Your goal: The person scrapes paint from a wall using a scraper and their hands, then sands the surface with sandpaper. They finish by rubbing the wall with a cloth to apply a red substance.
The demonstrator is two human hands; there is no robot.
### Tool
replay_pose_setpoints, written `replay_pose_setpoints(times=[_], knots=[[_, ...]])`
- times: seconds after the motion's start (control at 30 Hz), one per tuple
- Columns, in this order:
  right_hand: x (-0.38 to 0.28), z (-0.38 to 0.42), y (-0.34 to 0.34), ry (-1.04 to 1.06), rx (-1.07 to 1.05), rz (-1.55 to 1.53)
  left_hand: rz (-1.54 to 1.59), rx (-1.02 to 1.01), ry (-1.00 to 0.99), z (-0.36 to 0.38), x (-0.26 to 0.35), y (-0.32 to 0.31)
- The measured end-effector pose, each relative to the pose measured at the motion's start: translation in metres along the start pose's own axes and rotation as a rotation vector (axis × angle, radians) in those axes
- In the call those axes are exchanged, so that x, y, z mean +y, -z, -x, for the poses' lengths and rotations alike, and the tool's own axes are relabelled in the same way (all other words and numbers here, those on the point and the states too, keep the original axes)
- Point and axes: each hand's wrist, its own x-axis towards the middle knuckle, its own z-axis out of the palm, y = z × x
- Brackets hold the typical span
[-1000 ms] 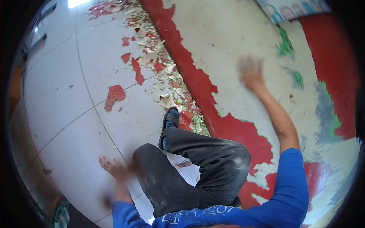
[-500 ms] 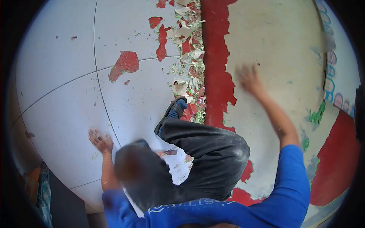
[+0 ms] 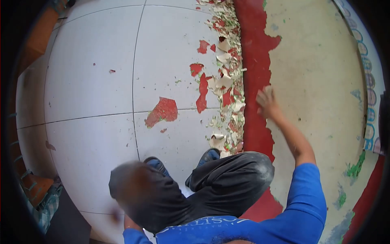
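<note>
1. Floor (image 3: 89, 81) of pale grey tiles fills the left and middle of the scene, with dark grout lines crossing it.
2. Wall (image 3: 321, 81) on the right shows bare beige plaster, with a red paint band (image 3: 254, 57) running along its foot where it meets the tiles.
3. Legs in dusty dark trousers (image 3: 227, 183) are bent at the near edge, dark shoes planted on the tiles.
4. Paint flakes (image 3: 227, 81), red and cream, lie heaped along the wall's foot; one large red flake (image 3: 164, 110) sits apart on the tiles to the left.
5. Right hand (image 3: 266, 101) is spread wide, fingers apart, flat against the torn edge of the red paint, holding nothing.
6. Left hand is hidden behind the near knee; I cannot tell its state.
</note>
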Motion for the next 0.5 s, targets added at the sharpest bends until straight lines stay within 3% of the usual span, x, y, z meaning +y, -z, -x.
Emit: replay_pose_setpoints(times=[0.1,0.23,0.27,0.37,0.5], knots=[[-0.005,-0.003,-0.014,0.124,-0.02,-0.067,0.055,-0.034,0.027,0.001,-0.005,-0.005],[0.073,-0.106,0.027,-0.242,0.256,0.149,0.138,-0.139,0.024,-0.007,-0.015,-0.01],[0.096,-0.126,0.036,-0.318,0.401,0.203,0.167,-0.116,0.007,-0.036,-0.011,-0.001],[0.098,-0.117,0.045,-0.313,0.359,0.063,0.221,-0.05,-0.113,-0.179,-0.018,-0.007],[0.006,-0.018,-0.002,0.079,0.061,0.133,0.272,0.053,-0.229,-0.347,-0.002,-0.049]])
